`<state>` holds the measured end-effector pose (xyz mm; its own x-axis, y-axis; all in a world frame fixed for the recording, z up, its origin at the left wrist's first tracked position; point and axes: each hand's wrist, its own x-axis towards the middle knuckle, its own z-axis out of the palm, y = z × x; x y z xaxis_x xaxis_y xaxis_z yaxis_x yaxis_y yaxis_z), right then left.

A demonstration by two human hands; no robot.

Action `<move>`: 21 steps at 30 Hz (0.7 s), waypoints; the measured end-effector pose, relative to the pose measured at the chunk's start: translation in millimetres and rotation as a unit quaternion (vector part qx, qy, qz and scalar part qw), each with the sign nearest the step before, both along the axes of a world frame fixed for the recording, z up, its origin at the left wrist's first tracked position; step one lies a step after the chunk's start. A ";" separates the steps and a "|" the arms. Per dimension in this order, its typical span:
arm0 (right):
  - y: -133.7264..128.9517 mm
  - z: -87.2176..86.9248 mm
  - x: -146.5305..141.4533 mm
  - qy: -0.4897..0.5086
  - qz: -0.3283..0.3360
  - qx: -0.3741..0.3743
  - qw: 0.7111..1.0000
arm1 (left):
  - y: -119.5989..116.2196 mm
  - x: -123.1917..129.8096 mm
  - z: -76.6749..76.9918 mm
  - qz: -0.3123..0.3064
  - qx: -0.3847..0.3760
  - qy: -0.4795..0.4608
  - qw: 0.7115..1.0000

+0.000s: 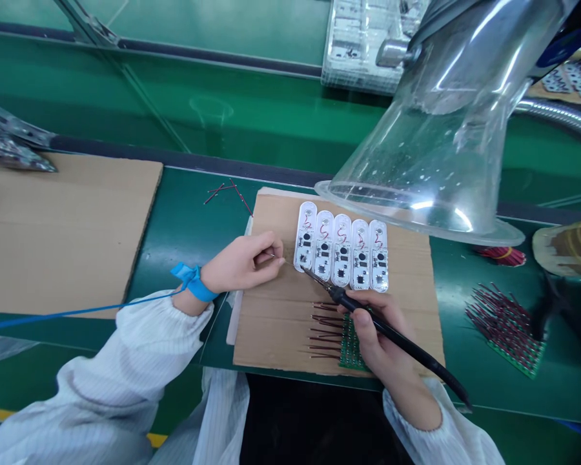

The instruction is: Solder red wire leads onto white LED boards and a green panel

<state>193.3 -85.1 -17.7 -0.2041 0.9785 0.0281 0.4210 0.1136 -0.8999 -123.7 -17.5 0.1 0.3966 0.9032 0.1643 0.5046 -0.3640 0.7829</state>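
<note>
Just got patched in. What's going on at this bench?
A person's right hand holds a soldering iron, its tip at the near end of the leftmost white board; contact is unclear. The left hand pinches something thin beside it. Five such boards lie in a row on cardboard, with a wired green board partly behind the right hand.

It was an electronics workshop: a soldering iron [393,332], white circuit boards [341,250], a clear fume hood [416,168] and, partly hidden, what seemed stacked trays [351,58] showed it.
</note>
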 end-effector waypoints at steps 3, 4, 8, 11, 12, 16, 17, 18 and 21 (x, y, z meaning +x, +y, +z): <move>6.8 4.8 3.8 0.038 -0.014 0.042 0.998 | 2.7 -4.6 -4.3 0.015 0.006 -0.006 1.000; 11.0 6.9 7.5 0.049 -0.022 0.072 0.996 | 3.6 -7.3 -6.3 0.042 0.010 -0.015 0.999; 30.6 12.9 43.2 0.013 -0.086 0.170 0.982 | -5.1 -21.6 -9.2 0.245 0.019 -0.042 0.968; 34.0 7.8 83.7 -0.142 -0.098 0.190 0.967 | -33.1 -28.0 -2.3 0.346 -0.039 0.001 0.937; 31.4 3.8 95.7 -0.194 -0.086 0.193 0.958 | -45.4 -27.7 0.8 0.356 -0.070 0.026 0.932; 10.8 -14.5 116.9 -0.246 -0.035 0.186 0.950 | -88.1 -13.9 6.1 0.355 -0.169 0.104 0.914; 6.1 -16.9 115.7 -0.238 -0.029 0.181 0.954 | -93.9 -8.4 4.9 0.361 -0.179 0.106 0.909; 2.5 -17.7 113.2 -0.224 -0.031 0.178 0.958 | -97.2 -2.9 3.1 0.370 -0.184 0.101 0.905; -3.6 -10.0 105.4 -0.165 -0.071 0.159 0.971 | -96.9 11.4 -0.8 0.397 -0.188 0.058 0.896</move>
<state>298.6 -88.6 -27.7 -0.1165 0.9499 0.2899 0.7126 0.2833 -0.6418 -112.3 -114.3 -0.7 -0.4010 0.8911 -0.2127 0.5738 0.4253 0.6999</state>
